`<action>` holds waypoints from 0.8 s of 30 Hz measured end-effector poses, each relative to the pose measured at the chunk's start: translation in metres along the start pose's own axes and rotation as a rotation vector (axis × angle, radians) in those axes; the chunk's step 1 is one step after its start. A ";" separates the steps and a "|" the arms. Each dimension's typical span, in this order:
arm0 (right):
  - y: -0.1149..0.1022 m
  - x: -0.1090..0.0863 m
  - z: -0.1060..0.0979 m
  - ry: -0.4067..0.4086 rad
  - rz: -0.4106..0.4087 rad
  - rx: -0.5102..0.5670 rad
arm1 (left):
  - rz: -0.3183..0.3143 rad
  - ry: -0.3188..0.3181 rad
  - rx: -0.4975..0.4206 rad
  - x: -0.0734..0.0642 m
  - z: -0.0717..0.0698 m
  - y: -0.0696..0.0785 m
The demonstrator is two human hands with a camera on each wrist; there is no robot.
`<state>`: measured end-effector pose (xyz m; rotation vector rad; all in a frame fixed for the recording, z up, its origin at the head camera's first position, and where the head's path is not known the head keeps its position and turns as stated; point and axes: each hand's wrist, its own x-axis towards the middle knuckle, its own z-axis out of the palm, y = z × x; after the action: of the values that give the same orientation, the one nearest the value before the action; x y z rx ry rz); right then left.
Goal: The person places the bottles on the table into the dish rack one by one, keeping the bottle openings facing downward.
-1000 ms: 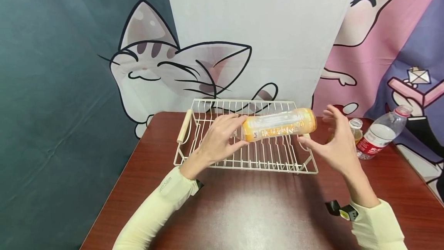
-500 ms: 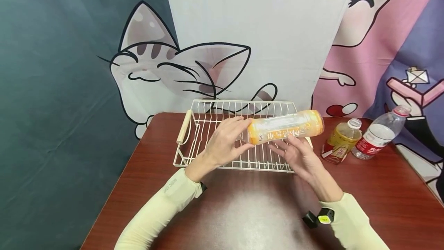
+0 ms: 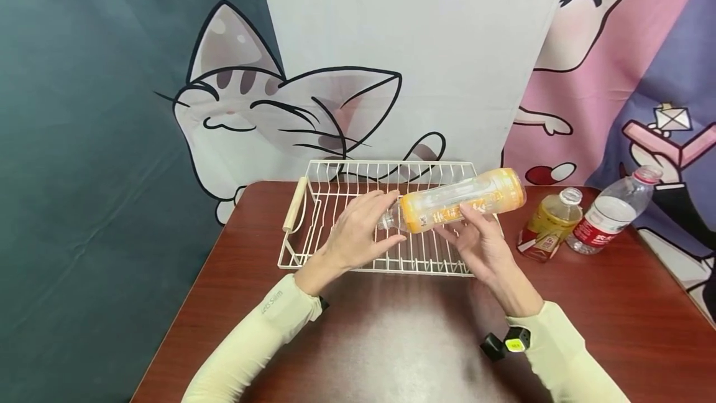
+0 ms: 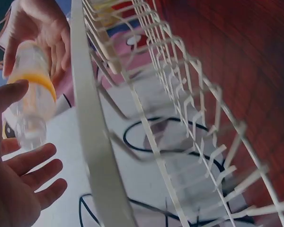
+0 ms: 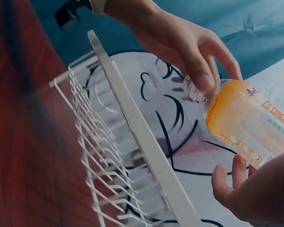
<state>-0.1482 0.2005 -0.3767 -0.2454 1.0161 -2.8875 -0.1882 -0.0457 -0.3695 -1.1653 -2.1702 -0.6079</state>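
Orange-labelled bottle [image 3: 457, 196] newly in the right hand [image 3: 485, 249]

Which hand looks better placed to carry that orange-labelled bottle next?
Probably the right hand: it holds the orange-labelled bottle by its body, thumb against the side, fingers beneath. The left hand is at the neck end, with fingers spread.

The rack [image 3: 391, 272] stands on the table [image 3: 391, 341], below the held bottle [image 3: 461, 201] and left of two standing bottles [image 3: 550, 224] [image 3: 608, 215].
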 end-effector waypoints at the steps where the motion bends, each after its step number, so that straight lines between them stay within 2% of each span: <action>1: -0.003 0.001 -0.001 0.012 -0.004 -0.005 | -0.019 -0.015 0.007 -0.003 -0.002 -0.003; 5: -0.017 0.007 -0.002 0.045 -0.018 -0.041 | -0.120 -0.066 0.040 -0.019 -0.011 -0.018; 10: -0.036 0.020 0.004 0.065 -0.024 -0.098 | -0.240 -0.118 0.075 -0.048 -0.027 -0.039; 14: -0.046 0.035 0.013 0.083 -0.046 -0.154 | -0.326 -0.169 0.143 -0.070 -0.040 -0.053; 20: -0.050 0.061 0.028 0.160 -0.064 -0.250 | -0.486 -0.234 0.260 -0.092 -0.051 -0.062; 24: -0.046 0.080 0.036 0.208 -0.048 -0.342 | -0.551 -0.265 0.293 -0.101 -0.050 -0.062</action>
<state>-0.2213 0.2045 -0.3106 0.0163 1.5606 -2.8079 -0.1830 -0.1677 -0.4099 -0.5090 -2.7192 -0.3446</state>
